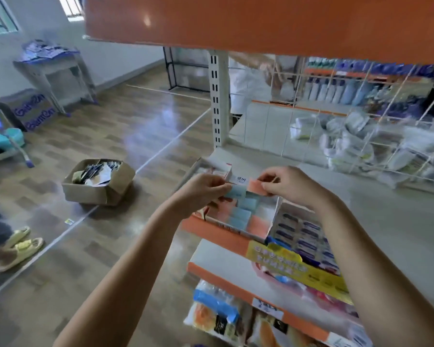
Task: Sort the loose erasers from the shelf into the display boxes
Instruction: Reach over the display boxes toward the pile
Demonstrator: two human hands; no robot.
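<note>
Over the display box, left hand grip pinching blue eraser, right hand grip pinching orange eraser

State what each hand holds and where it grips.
The left hand pinches a blue eraser by its left end. The right hand pinches an orange eraser by its right end.

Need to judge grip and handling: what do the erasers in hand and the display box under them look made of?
Blue eraser and orange eraser: matte pastel blocks, probably soft rubber or vinyl; blur hides any wrapping. Display box: thin printed cardboard, judging by its folded, slim white walls.
</note>
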